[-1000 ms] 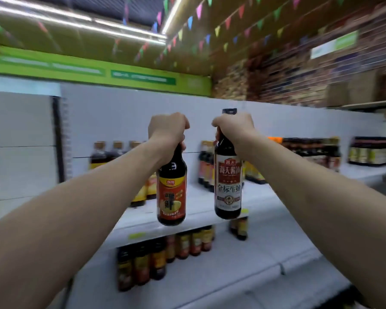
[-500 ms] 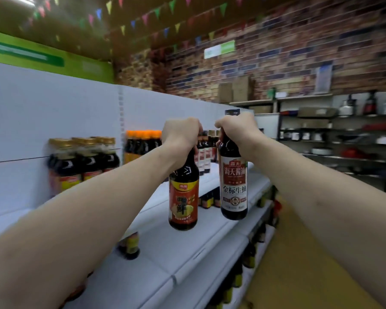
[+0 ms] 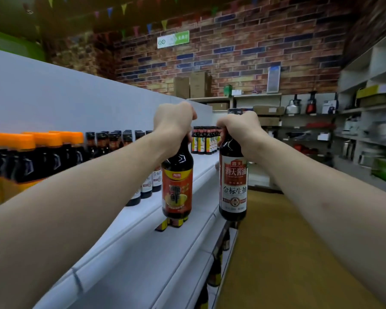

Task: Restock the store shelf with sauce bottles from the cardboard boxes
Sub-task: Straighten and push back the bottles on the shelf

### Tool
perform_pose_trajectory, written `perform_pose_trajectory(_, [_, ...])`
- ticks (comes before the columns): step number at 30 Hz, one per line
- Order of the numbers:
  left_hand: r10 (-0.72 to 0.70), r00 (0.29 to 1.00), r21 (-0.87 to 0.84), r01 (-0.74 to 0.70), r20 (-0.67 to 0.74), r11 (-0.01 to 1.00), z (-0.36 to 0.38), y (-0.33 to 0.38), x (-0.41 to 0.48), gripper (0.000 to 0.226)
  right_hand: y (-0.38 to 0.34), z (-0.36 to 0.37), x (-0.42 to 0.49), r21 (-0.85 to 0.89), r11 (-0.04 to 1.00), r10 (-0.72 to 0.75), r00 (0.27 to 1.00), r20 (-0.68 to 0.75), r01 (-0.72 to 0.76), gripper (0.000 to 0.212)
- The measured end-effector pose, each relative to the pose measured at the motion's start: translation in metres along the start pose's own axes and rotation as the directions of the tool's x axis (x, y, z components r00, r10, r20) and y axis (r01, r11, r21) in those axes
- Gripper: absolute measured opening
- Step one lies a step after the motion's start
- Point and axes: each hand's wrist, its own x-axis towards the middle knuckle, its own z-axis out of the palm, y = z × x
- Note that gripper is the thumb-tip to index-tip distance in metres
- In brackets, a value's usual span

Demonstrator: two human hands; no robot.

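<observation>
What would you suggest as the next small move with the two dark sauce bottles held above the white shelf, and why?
Probably lower the dark bottle with the orange-red label, gripped at its neck by the left hand, onto the bare white shelf below it; the dark bottle with the white-and-red label in the right hand hangs by the shelf's front edge.

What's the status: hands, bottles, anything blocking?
Left hand grips orange-label bottle by the neck. Right hand grips white-label bottle likewise. Both upright, not yet on the shelf. No obstruction seen.
</observation>
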Motion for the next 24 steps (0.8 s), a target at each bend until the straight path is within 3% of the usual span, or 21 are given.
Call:
perform_pose_trajectory(4, [0.026, 0.999, 0.033, -0.025, -0.033, 0.999, 0.009, -0.017, 0.052, 0.021, 0.026, 0.011, 0.059, 0.023, 1.0, 0.016, 0.999, 0.037, -0.017, 0.011])
perform_pose_trajectory(12, [0.056, 0.961, 0.142, -0.018, -0.271, 0.99, 0.029, -0.074, 0.13, 0.021, 0.083, 0.073, 0.176, 0.141, 0.99, -0.061, 0.964, 0.258, 0.025, 0.014])
perform_pose_trajectory(17, [0.038, 0.886, 0.146, 0.034, -0.463, 0.989, 0.039, -0.091, 0.168, 0.015, 0.111, 0.123, 0.237, 0.213, 0.977, -0.091, 0.899, 0.428, -0.003, 0.019])
perform_pose_trajectory(21, [0.068, 0.801, 0.195, 0.062, -0.594, 0.979, 0.042, -0.095, 0.188, 0.035, 0.13, 0.159, 0.272, 0.255, 0.966, -0.114, 0.82, 0.561, -0.041, 0.024])
perform_pose_trajectory(24, [0.101, 0.749, 0.232, 0.073, -0.655, 0.97, 0.043, -0.099, 0.197, 0.036, 0.144, 0.18, 0.289, 0.282, 0.958, -0.144, 0.771, 0.62, -0.048, 0.027])
